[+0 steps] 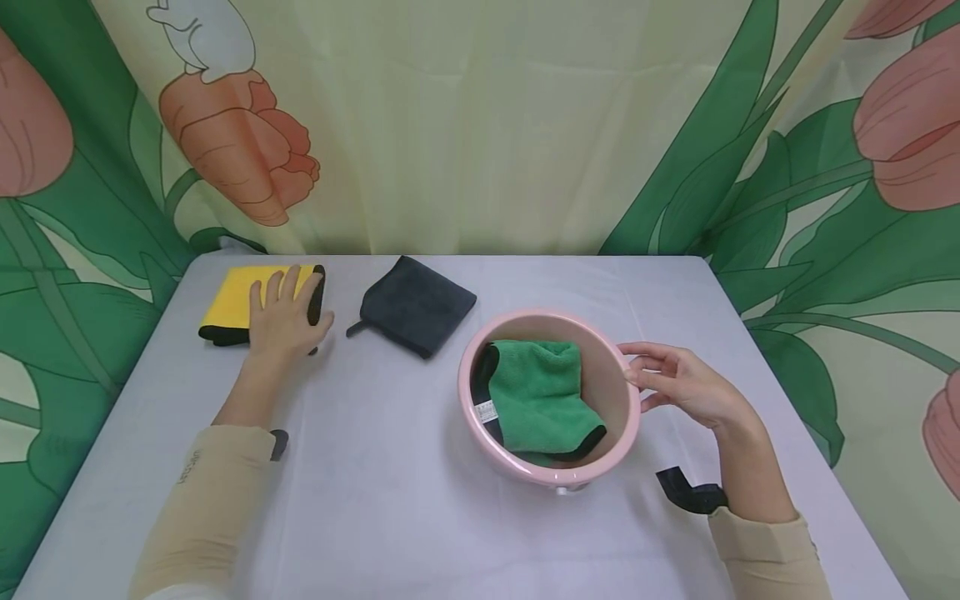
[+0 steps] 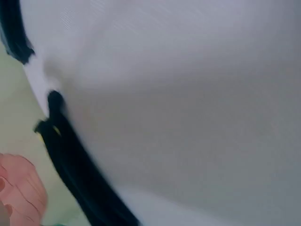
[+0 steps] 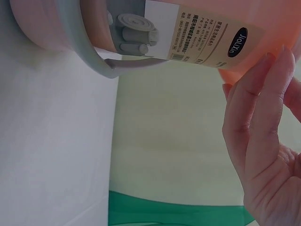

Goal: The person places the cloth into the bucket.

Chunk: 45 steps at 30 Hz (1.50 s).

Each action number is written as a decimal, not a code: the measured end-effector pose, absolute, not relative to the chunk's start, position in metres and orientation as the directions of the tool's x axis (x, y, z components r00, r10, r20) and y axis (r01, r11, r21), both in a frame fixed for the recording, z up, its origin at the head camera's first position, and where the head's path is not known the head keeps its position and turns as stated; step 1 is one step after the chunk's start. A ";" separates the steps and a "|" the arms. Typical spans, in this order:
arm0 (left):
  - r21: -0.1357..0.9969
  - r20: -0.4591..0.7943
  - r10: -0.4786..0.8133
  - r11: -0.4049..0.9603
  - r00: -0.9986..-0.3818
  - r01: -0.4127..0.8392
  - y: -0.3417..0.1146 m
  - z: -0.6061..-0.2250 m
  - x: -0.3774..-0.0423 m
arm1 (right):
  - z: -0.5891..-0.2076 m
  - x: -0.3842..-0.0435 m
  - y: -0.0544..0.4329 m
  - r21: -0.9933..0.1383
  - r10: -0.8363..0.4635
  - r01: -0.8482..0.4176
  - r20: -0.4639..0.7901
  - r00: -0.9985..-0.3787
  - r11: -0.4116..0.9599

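My left hand (image 1: pixel 283 321) lies flat, fingers straight and spread, on a folded yellow cloth with a black edge (image 1: pixel 225 302) at the table's far left. A dark grey cloth (image 1: pixel 417 305) lies just to its right, untouched. A pink basin (image 1: pixel 471 367) stands right of centre with a green cloth (image 1: pixel 542 390) inside it. My right hand (image 1: pixel 673 380) rests against the basin's right rim. In the right wrist view its fingers (image 3: pixel 257 123) are nearly straight along the basin's labelled outer wall (image 3: pixel 207 28). The left wrist view is blurred and shows only table and a dark cloth edge (image 2: pixel 70 155).
Everything sits on a white-covered table (image 1: pixel 390 492). A floral curtain (image 1: pixel 480 125) hangs close behind it and down both sides. A black wrist strap (image 1: pixel 693 493) trails on the table by my right forearm.
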State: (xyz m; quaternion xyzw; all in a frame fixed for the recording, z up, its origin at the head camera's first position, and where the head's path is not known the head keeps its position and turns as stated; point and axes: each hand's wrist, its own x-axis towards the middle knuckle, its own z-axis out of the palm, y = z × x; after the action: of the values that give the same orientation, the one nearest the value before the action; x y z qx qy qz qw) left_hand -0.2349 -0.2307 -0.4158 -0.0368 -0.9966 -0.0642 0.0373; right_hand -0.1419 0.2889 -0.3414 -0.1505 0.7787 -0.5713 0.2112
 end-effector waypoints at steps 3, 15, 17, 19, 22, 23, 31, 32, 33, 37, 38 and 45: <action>0.109 0.057 0.028 0.993 -0.998 0.034 -0.250 -0.422 -0.233 | -0.341 -0.142 0.289 -0.953 -0.476 0.006 -0.156 -0.866 0.302; 0.132 0.008 -0.021 0.991 -1.000 -0.020 -0.304 -0.436 -0.225 | -0.339 -0.141 0.289 -0.954 -0.486 0.004 -0.156 -0.860 0.300; 0.129 0.001 -0.023 0.991 -1.000 -0.023 -0.310 -0.436 -0.225 | -0.339 -0.141 0.288 -0.953 -0.483 0.006 -0.158 -0.861 0.302; 0.134 -0.011 -0.019 0.991 -1.000 -0.020 -0.316 -0.437 -0.226 | -0.339 -0.141 0.288 -0.952 -0.479 0.007 -0.160 -0.863 0.305; 0.142 -0.039 -0.021 0.989 -0.999 -0.026 -0.324 -0.436 -0.227 | -0.338 -0.140 0.287 -0.950 -0.473 0.008 -0.163 -0.866 0.312; 0.147 -0.046 -0.020 0.989 -0.999 -0.026 -0.326 -0.436 -0.227 | -0.338 -0.140 0.287 -0.950 -0.473 0.008 -0.163 -0.866 0.313; 0.174 -0.084 -0.036 0.984 -0.996 -0.050 -0.334 -0.438 -0.223 | -0.337 -0.140 0.286 -0.944 -0.465 0.011 -0.173 -0.868 0.331; 0.172 -0.086 -0.038 0.984 -0.996 -0.052 -0.335 -0.439 -0.223 | -0.337 -0.140 0.286 -0.943 -0.463 0.012 -0.175 -0.869 0.334; 0.169 -0.088 -0.040 0.984 -0.995 -0.054 -0.336 -0.441 -0.222 | -0.337 -0.140 0.286 -0.941 -0.461 0.014 -0.178 -0.869 0.337; 0.161 -0.103 -0.047 0.985 -0.994 -0.064 -0.340 -0.446 -0.219 | -0.337 -0.141 0.285 -0.942 -0.462 0.017 -0.181 -0.868 0.336; 0.161 -0.106 -0.050 0.985 -0.993 -0.067 -0.340 -0.447 -0.218 | -0.337 -0.141 0.285 -0.942 -0.464 0.017 -0.180 -0.867 0.334; 0.167 -0.096 -0.041 0.984 -0.995 -0.057 -0.338 -0.443 -0.218 | -0.338 -0.141 0.286 -0.945 -0.462 0.018 -0.177 -0.869 0.328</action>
State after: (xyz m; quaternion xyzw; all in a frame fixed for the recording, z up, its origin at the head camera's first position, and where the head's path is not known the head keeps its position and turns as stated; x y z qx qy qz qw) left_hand -0.2179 -0.3382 -0.4430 0.0248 -0.9950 -0.0849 -0.0461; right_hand -0.1407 0.2863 -0.3378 -0.1410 0.7863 -0.5623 0.2136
